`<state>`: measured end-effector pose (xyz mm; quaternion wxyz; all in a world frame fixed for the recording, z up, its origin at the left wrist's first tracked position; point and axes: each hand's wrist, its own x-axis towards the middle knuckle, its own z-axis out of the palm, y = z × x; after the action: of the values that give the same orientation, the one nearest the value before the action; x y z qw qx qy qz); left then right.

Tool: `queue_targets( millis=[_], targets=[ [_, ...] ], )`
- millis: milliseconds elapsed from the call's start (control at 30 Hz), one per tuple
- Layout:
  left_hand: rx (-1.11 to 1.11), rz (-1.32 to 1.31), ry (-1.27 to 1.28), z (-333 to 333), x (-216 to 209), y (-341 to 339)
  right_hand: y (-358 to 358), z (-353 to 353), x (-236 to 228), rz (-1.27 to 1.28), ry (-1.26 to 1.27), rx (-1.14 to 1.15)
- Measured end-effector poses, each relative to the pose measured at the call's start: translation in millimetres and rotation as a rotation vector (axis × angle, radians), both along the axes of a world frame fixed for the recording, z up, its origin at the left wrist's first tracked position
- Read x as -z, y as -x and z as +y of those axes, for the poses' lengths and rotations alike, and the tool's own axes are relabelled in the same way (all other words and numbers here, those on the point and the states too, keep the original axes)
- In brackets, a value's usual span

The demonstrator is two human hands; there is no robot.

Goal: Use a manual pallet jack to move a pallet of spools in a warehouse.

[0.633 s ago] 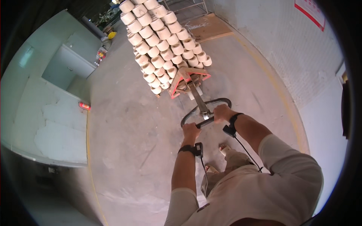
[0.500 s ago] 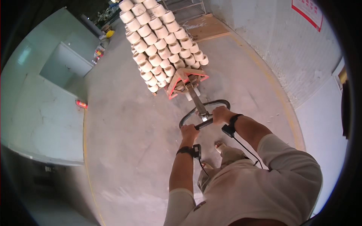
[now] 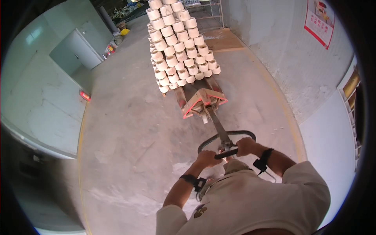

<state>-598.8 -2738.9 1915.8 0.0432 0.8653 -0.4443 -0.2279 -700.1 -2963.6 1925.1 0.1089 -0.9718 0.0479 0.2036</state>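
Note:
Both my hands grip the black loop handle (image 3: 235,132) of a worn red-orange pallet jack (image 3: 204,97). My left hand (image 3: 207,159) is wrapped round the handle's near left corner. My right hand (image 3: 246,146) closes on its right side. The handle is tilted low toward my body. Beyond the jack's head, the bare near lengths of its forks (image 3: 181,97) show on the floor. Their far ends are hidden at a tall stack of cream-white hollow cylinders (image 3: 178,51), piled in several tiers; what they are made of I cannot tell.
A pale wall with a red-edged poster (image 3: 319,23) runs along the right. A wooden board (image 3: 225,39) lies beyond the stack. At left stands a pale green partition (image 3: 43,94) with a fire extinguisher (image 3: 84,96) at its foot. A yellow line (image 3: 81,156) borders the floor.
The jack has drawn back from the stack toward me, baring more of its forks. My hands and the handle have come lower and nearer my body. The stack appears left standing.

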Motion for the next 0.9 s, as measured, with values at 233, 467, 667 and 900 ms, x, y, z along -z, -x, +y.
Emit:
queue_targets(
  millis=[233, 467, 667, 900],
  targets=[
    [0.081, 0.029, -0.004, 73.7, 9.3, 89.5, 108.1, 72.6, 23.9, -0.041, -0.048, 0.001],
    [0.020, 0.048, 0.116, 135.5, 21.1, 192.2, 210.3, 128.1, 20.0, 0.049, -0.062, -0.057],
    [-0.006, 0.032, 0.418, 195.9, 34.4, 290.2, 301.6, 184.8, 9.4, 0.073, -0.110, -0.019],
    [-0.251, 0.002, 0.826, 276.7, 57.5, 330.7, 349.6, 248.0, 8.6, 0.133, -0.069, -0.054]
  ],
)
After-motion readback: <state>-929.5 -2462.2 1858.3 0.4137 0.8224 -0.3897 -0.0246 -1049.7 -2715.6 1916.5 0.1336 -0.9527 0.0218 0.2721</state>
